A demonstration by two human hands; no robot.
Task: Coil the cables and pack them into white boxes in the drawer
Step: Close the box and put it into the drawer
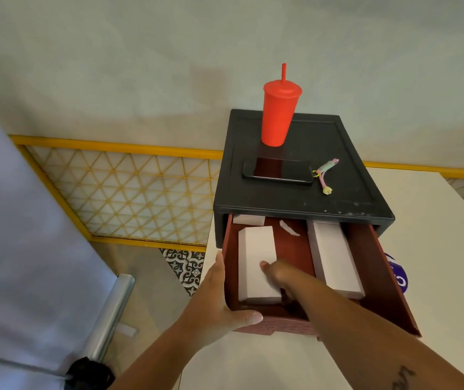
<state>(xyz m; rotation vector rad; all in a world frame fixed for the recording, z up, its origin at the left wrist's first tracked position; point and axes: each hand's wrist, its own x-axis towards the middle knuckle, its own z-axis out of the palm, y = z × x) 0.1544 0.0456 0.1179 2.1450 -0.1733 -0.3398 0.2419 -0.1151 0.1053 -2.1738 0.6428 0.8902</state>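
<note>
White box (256, 254) lies with its long axis pointing away from the right hand (277, 274), which grips its near end. The left hand (219, 299) clasps the drawer (388, 277) corner. A second white box (335, 260) lies parallel, right of the right hand.

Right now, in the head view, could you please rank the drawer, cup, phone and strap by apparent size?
1. Drawer.
2. Cup and phone: about alike, not ranked.
3. Strap.

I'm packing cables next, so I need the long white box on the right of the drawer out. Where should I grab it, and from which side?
I'd pinch the long white box across its narrow width near its front end, coming down from above. It lies flat, bare drawer floor shows along its left side, and its back end sits under the black cabinet top.
</note>
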